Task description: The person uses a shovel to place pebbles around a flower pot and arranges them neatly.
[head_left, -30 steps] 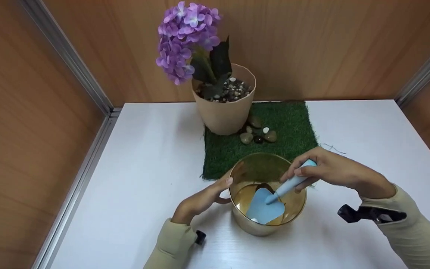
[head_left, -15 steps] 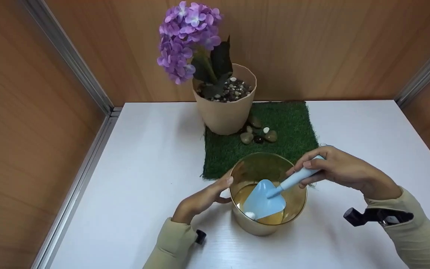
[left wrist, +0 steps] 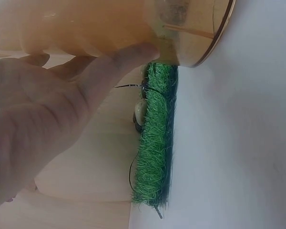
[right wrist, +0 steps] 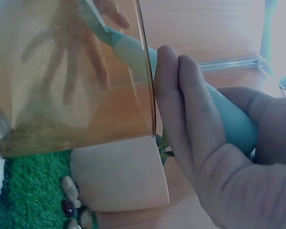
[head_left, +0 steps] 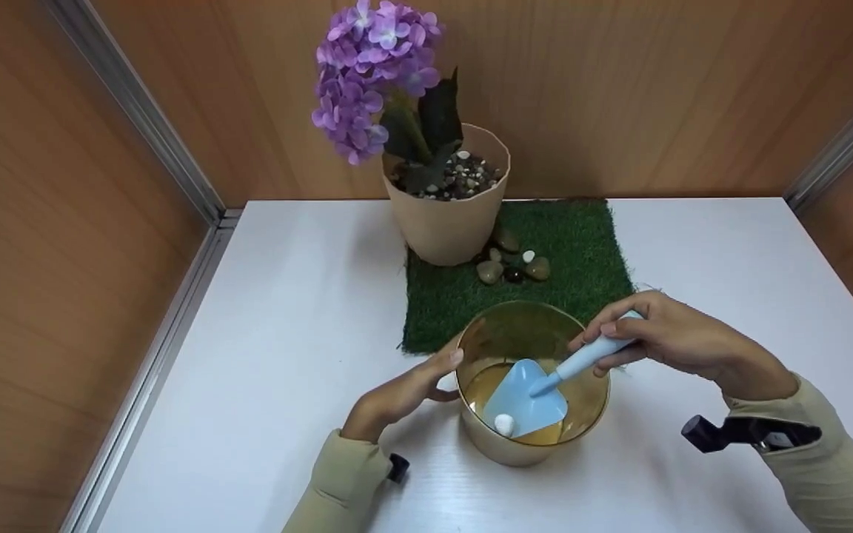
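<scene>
A translucent amber bowl stands on the table at the front edge of the turf mat. Spread, fairly straight fingers of my left hand rest against its left wall; they show through the wall in the right wrist view. My right hand grips the handle of a light blue toy trowel, tilted over the bowl's right rim with its blade inside. A white pebble lies at the lower left edge of the blade. Whether it rests on the blade or the bowl's floor, I cannot tell.
A beige flowerpot with purple flowers stands behind, on a green turf mat. Several stones lie beside it. A wooden panel bounds the white table at the back.
The right hand has moved slightly right, drawing the trowel back and changing the blade's tilt. The white pebble, barely visible before, now shows fully and sits slightly farther right. The left hand stays put.
</scene>
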Demonstrator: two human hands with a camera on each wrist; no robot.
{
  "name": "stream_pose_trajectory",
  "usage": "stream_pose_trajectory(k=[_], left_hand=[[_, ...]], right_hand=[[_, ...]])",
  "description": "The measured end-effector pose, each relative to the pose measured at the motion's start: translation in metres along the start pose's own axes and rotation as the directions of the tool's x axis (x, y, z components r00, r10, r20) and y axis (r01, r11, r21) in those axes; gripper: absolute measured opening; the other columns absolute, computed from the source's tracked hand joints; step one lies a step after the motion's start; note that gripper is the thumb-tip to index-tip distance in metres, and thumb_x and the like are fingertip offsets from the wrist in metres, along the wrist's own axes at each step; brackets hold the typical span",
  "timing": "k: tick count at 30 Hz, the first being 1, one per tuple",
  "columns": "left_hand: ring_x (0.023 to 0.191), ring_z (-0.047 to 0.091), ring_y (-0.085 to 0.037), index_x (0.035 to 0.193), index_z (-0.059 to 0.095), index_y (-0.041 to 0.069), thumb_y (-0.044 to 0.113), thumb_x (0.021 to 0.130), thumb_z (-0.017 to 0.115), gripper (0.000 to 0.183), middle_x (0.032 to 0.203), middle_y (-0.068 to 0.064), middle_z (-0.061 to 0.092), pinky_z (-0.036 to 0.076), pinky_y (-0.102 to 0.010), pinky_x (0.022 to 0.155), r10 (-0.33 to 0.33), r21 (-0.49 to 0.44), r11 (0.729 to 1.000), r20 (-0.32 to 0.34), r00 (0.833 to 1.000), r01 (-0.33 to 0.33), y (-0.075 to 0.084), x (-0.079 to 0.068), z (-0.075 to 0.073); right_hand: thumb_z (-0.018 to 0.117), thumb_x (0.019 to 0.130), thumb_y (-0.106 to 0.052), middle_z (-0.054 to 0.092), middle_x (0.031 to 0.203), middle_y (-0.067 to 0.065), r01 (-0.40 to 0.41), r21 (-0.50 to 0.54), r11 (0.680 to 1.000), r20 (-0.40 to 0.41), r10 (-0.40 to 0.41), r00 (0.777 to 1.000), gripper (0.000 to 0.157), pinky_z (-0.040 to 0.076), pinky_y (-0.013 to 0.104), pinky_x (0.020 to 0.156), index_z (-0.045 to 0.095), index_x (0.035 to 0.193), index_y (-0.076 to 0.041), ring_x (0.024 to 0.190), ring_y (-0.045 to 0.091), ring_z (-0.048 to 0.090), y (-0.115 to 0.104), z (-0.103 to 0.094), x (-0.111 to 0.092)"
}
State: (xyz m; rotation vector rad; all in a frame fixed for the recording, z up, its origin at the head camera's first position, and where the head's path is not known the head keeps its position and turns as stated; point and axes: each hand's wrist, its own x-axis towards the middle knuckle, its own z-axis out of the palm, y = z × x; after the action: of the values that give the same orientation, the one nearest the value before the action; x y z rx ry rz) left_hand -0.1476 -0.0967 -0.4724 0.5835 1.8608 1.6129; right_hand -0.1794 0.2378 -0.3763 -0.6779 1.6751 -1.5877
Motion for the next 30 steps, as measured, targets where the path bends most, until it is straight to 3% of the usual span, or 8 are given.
stream_pose_trajectory(k=[11, 21, 26, 30], left_hand=[[0.138, 0.010, -0.017, 0.144, 0.007, 0.049, 0.057, 0.095, 0.024, 0.053, 0.150, 0.020, 0.005, 0.039, -0.051, 0.094, 0.008, 0.003, 1.000, -0.006, 1.000, -0.008, -0.001, 0.000, 0.000], [0.138, 0.009, -0.014, 0.145, 0.006, 0.047, 0.056, 0.095, 0.023, 0.053, 0.151, 0.018, 0.003, 0.039, -0.048, 0.094, 0.019, -0.012, 1.000, 0.006, 1.000, -0.019, -0.002, 0.000, 0.000], [0.138, 0.008, -0.015, 0.145, 0.005, 0.046, 0.056, 0.095, 0.024, 0.054, 0.151, 0.018, 0.003, 0.040, -0.047, 0.093, 0.019, -0.008, 1.000, 0.004, 1.000, -0.019, -0.002, 0.000, 0.000], [0.138, 0.009, -0.018, 0.145, 0.005, 0.046, 0.057, 0.095, 0.024, 0.055, 0.152, 0.016, 0.002, 0.040, -0.048, 0.094, 0.012, -0.009, 1.000, 0.004, 1.000, -0.011, -0.001, 0.000, 0.000]], right_hand=[[0.039, 0.100, -0.006, 0.056, 0.116, 0.031, 0.022, 0.100, 0.995, -0.040, -0.018, 0.999, 0.031, 0.049, 0.040, 0.083, 0.054, 0.113, 0.018, 0.092, 0.033, 0.063, 0.004, -0.003, -0.003], [0.042, 0.100, -0.011, 0.056, 0.121, 0.025, 0.039, 0.192, 0.981, -0.223, 0.005, 0.975, 0.034, 0.047, 0.035, 0.086, 0.052, 0.120, 0.015, 0.098, 0.031, 0.062, -0.011, -0.024, -0.013], [0.038, 0.101, -0.007, 0.058, 0.120, 0.022, 0.121, 0.271, 0.955, -0.260, -0.048, 0.965, 0.033, 0.044, 0.035, 0.087, 0.051, 0.121, 0.015, 0.099, 0.030, 0.062, -0.018, -0.042, -0.016], [0.037, 0.100, -0.005, 0.058, 0.118, 0.023, 0.172, 0.373, 0.912, -0.297, -0.059, 0.953, 0.032, 0.044, 0.034, 0.088, 0.053, 0.119, 0.015, 0.097, 0.031, 0.063, -0.015, -0.059, -0.015]])
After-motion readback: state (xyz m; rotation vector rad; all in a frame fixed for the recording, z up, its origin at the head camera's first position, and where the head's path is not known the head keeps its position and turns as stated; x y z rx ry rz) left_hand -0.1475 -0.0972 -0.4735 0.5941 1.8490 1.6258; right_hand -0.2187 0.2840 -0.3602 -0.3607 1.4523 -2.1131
